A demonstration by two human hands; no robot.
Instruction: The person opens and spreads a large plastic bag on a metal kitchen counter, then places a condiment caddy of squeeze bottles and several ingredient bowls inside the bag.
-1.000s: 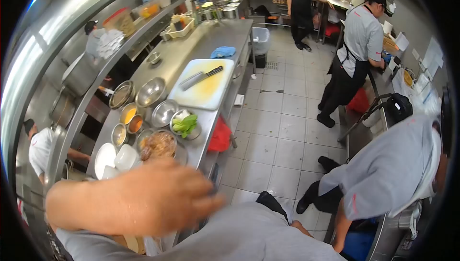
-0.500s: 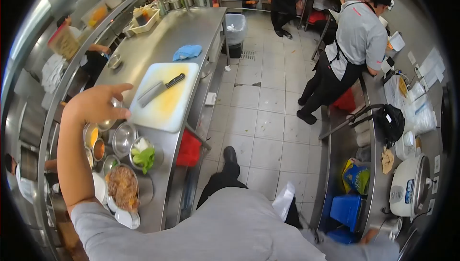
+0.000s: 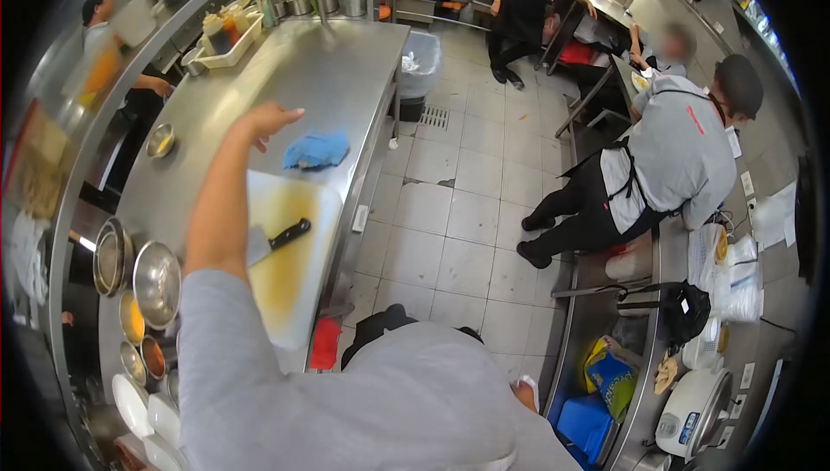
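Observation:
My left hand (image 3: 266, 121) is over the steel counter, just behind a crumpled blue cloth (image 3: 316, 151), fingers stretched out and holding nothing. Under my forearm lies a white cutting board (image 3: 290, 298) with yellow stains; a cleaver with a black handle (image 3: 290, 233) rests on it, its blade partly hidden by the arm. At the lower right, my right hand (image 3: 525, 394) shows beside my body, against something white; its fingers are mostly hidden.
Metal bowls (image 3: 156, 284) and white dishes (image 3: 131, 403) line the counter's left. Sauce bottles stand in a white tray (image 3: 232, 50). A trash bin (image 3: 420, 64) stands past the counter. A person in a grey shirt (image 3: 683, 142) leans at the right bench, near a rice cooker (image 3: 694, 410).
My left hand has moved forward from beside the board and bowls to near the blue cloth. My view has shifted. My right hand has come into clearer view, next to the white item.

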